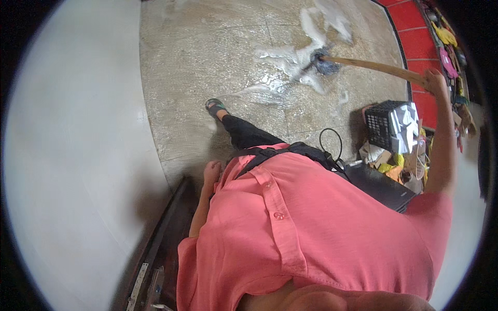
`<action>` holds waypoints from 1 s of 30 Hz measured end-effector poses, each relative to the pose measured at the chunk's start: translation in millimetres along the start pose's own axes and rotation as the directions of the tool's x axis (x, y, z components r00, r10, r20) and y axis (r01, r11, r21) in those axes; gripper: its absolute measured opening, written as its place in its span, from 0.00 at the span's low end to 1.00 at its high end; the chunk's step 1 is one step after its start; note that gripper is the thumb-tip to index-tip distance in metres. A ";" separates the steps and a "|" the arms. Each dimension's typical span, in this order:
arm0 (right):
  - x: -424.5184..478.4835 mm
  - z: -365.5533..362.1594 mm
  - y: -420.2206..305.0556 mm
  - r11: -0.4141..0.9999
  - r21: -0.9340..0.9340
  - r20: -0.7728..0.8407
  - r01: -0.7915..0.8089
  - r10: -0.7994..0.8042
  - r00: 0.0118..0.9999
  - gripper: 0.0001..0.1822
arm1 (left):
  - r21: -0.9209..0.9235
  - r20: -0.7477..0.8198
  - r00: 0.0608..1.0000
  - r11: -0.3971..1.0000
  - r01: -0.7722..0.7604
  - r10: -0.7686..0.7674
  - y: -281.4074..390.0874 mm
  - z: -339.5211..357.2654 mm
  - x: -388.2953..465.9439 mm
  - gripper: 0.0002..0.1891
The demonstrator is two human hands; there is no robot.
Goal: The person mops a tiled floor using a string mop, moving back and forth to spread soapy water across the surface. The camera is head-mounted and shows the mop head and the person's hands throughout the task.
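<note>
My right hand [435,81], at the upper right, is closed around the end of a long wooden handle [373,67]. The handle runs left to a dark grey-blue mop or brush head [327,64] that rests on the speckled tiled floor [186,70]. White suds [309,29] and wet streaks lie around that head and trail towards my sandalled foot [215,107]. My left hand [213,171] hangs beside my hip, near the pink shirt, with its fingers curled; nothing shows in it.
A pale wall [78,136] rises on the left, with a dark wooden door [171,233] below. At right stands a black plastic crate [379,122] with white contents, beside a cluttered heap and a black case [379,186]. Red tiles [418,42] and a row of coloured items edge the floor.
</note>
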State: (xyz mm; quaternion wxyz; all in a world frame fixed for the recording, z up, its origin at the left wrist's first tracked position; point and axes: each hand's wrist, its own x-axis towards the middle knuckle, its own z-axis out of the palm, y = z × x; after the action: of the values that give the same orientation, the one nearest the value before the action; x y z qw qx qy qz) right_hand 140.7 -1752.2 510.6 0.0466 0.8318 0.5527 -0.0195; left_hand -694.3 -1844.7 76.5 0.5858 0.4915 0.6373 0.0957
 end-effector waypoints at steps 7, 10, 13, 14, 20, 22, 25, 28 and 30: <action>36.6 -12.6 108.9 0.744 0.526 0.040 -0.411 0.462 0.886 0.16 | 0.073 -0.052 0.996 0.994 0.075 -0.072 -11.5 -31.6 17.6 0.15; 57.8 12.9 106.5 0.641 0.587 0.008 -0.495 0.606 0.795 0.14 | -0.077 -0.113 0.977 0.981 0.176 -0.184 -9.6 -34.7 14.5 0.15; 20.5 -15.4 130.6 0.566 0.551 0.180 -0.613 0.636 0.750 0.14 | -0.105 -0.012 0.968 0.963 0.248 -0.250 13.4 -33.9 34.0 0.15; 15.4 -15.3 130.7 0.543 0.592 0.127 -0.595 0.667 0.735 0.15 | -0.070 0.018 0.968 0.965 0.251 -0.251 19.8 -36.4 49.2 0.14; -7.2 -29.9 136.5 0.352 0.599 0.227 -0.720 0.787 0.573 0.20 | -0.079 0.052 0.954 0.951 0.297 -0.294 91.0 -78.9 142.4 0.16; 27.3 -28.6 124.0 0.317 0.627 0.247 -0.712 0.786 0.567 0.18 | -0.123 0.017 0.963 0.955 0.270 -0.270 118.0 -87.4 186.8 0.16; 45.4 -30.3 116.1 0.258 0.590 0.293 -0.765 0.814 0.501 0.16 | -0.091 -0.005 0.984 0.980 0.175 -0.176 154.1 -109.7 245.0 0.15; 28.8 -37.1 136.5 0.253 0.671 0.204 -0.697 0.841 0.502 0.14 | -0.205 0.046 0.984 0.963 0.177 -0.171 251.3 -111.5 276.5 0.15; 47.8 -29.5 117.5 0.252 0.647 0.202 -0.720 0.854 0.480 0.12 | -0.232 0.026 0.984 0.956 0.177 -0.175 289.7 -114.5 279.4 0.14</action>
State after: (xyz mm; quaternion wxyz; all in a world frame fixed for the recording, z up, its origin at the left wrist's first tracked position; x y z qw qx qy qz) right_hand 266.9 -1750.7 542.5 -0.2983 0.9484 0.0149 -0.1068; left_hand -594.2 -1441.9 130.1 0.6474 0.3607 0.6613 0.1163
